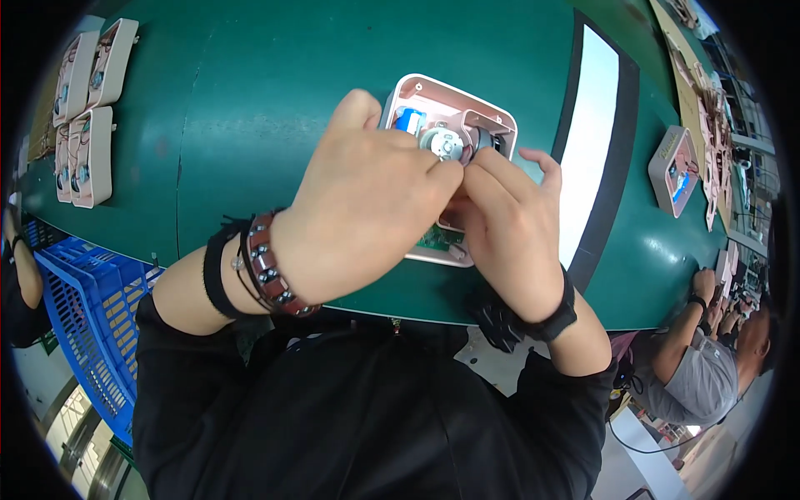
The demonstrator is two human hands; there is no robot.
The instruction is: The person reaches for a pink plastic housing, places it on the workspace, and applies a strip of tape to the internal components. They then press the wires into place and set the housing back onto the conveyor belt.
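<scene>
Casing (450,96): smooth matt plastic. Round disc (448,147): shiny metal. Tabletop (275,58): smooth, slightly glossy. Shirt (350,417): matt cloth.

This looks like an assembly workshop or factory floor: a long green worktable (275,50) carries open pink casings (102,158) with wiring inside, grouped at the left, and a wider casing (450,94) at the middle holds a green circuit board (437,239). A slotted blue crate (87,287) stands beside the table, and a grey-shirted co-worker (704,387) (tilted by the fisheye lens) works at the far right.

Room beyond case (450,93), left grip (367,200) blocking left
</scene>
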